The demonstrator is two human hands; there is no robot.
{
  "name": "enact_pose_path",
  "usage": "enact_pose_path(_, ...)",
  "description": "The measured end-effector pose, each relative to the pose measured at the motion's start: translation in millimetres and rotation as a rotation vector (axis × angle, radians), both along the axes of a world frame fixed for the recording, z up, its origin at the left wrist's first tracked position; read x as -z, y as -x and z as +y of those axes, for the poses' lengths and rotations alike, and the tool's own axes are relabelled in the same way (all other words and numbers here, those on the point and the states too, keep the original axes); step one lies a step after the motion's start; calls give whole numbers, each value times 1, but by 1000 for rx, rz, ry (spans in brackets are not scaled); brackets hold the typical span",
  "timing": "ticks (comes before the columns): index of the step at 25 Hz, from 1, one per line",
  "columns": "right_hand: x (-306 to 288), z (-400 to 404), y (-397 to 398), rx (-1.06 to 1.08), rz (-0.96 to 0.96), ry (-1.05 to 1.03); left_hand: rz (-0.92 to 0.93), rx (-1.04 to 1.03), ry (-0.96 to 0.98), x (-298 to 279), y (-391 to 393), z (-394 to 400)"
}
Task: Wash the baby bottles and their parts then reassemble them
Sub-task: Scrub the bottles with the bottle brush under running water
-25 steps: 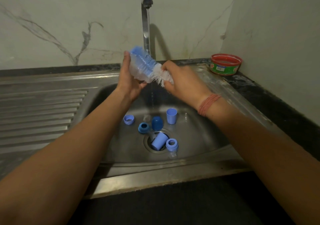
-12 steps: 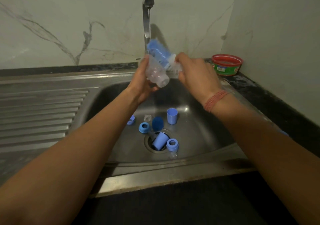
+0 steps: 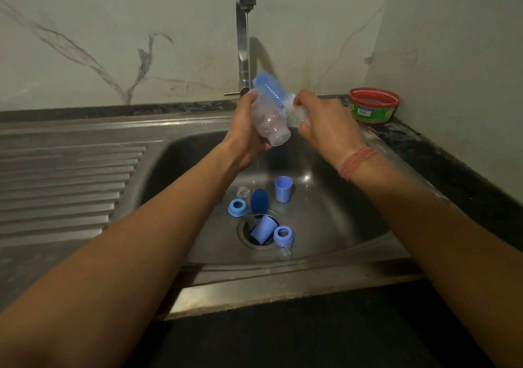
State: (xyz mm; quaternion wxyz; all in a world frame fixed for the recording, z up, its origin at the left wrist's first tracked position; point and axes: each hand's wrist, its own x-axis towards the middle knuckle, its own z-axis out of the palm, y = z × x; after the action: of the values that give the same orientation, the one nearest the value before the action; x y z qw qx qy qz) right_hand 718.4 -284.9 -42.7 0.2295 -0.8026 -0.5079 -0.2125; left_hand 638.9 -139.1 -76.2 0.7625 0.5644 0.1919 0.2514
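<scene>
My left hand [image 3: 245, 130] grips a clear baby bottle [image 3: 270, 124] above the sink, its open neck pointing down and toward me. My right hand [image 3: 325, 126] holds a blue-and-white bottle brush [image 3: 271, 89] whose bristles lie against the bottle's outer side. A thin stream of water falls from the tap [image 3: 244, 42] just behind them. In the basin lie two blue collar rings [image 3: 237, 207] [image 3: 283, 235], an upright blue cap [image 3: 283, 188], another blue cap [image 3: 261, 233] on its side over the drain, a dark blue sponge head [image 3: 259, 200] and clear teats [image 3: 242, 191] [image 3: 285, 252].
The steel sink [image 3: 339, 220] has a ribbed draining board [image 3: 65, 189] on the left. A red-rimmed green tub [image 3: 373, 104] stands on the dark counter at the back right, by the wall corner. A marbled wall rises behind the tap.
The bottle has been turned so its neck points down toward me. Both hands rose a little toward the tap, and the brush moved from across the bottle to alongside it.
</scene>
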Motion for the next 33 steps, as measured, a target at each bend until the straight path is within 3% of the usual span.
enact_pose_path(7,7,11,34,-188,-50,-13,-65,-240,78,16,19,40)
enact_pose_path(15,4,3,4,6,-3,60,15,-182,-102,4,-8,-1)
enact_pose_path(20,7,11,30,-110,-54,37,4,-328,-35,6,10,24)
enact_pose_path(27,4,2,2,35,-4,60,87,-180,-140,-5,0,-13)
enact_pose_path(33,6,8,34,-98,-14,69,-24,-293,59,5,18,17)
